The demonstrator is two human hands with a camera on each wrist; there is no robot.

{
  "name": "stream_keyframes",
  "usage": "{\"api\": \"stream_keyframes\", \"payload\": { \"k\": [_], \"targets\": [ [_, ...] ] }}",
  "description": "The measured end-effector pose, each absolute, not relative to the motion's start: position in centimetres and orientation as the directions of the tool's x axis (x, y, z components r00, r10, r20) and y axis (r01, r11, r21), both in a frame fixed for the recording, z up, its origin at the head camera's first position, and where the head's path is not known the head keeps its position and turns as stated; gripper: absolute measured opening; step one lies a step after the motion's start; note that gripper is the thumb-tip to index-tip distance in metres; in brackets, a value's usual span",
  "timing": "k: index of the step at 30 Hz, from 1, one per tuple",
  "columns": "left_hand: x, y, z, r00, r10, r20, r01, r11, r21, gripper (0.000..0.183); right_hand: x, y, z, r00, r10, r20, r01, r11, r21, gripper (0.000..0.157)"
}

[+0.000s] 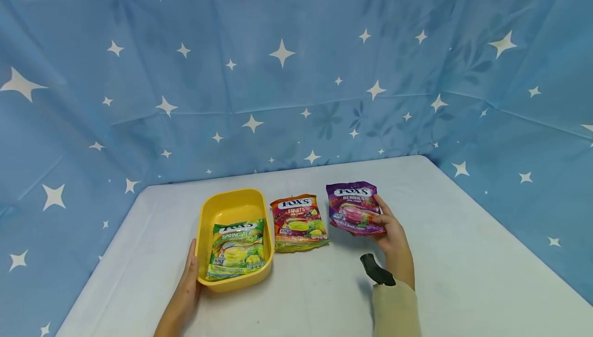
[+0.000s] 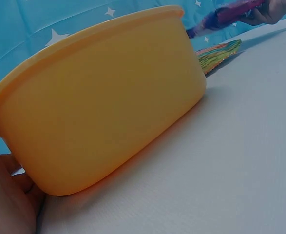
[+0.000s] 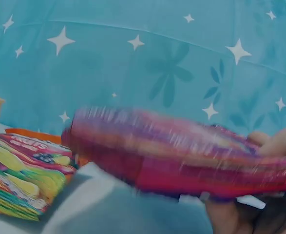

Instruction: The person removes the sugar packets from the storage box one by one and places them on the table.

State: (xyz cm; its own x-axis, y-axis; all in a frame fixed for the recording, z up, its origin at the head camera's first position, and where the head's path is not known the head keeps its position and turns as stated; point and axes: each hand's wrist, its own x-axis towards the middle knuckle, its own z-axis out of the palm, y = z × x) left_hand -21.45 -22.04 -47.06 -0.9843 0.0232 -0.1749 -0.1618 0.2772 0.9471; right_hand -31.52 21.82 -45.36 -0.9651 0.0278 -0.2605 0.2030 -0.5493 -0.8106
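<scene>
My right hand (image 1: 394, 242) grips the right edge of a purple Fox's Berries candy bag (image 1: 354, 208), thumb above and fingers beneath. In the right wrist view the bag (image 3: 172, 151) is blurred and raised over the table. My left hand (image 1: 187, 278) rests along the left outer wall of a yellow plastic tub (image 1: 233, 200), its fingers fairly straight; part of this hand (image 2: 9, 195) shows beside the tub's lower end in the left wrist view. Inside the tub lies a green Spring Tea candy bag (image 1: 236, 249). A red-orange Fruits candy bag (image 1: 298, 224) lies between the tub and the purple bag.
White cloth covers the table (image 1: 319, 296). Behind and to the sides hangs a blue curtain (image 1: 259, 85) with white stars. A dark strap end (image 1: 377, 270) sticks out at my right sleeve (image 1: 396, 308).
</scene>
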Motion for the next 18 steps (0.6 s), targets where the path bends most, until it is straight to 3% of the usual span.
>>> {"api": "stream_keyframes", "payload": {
  "k": [12,18],
  "targets": [
    [-21.53,-22.12,-47.24,-0.988,0.025,-0.154,-0.14,0.292,0.946,0.069,-31.76,22.49,-45.83,-0.956,0.054,-0.287,0.263,-0.267,-0.927,0.073],
    [-21.55,-22.13,-47.42,-0.99,0.029,-0.141,-0.129,0.26,0.957,0.069,-31.76,22.08,-45.45,-0.958,0.108,-0.266,0.271,0.033,-0.962,0.072]
  ]
}}
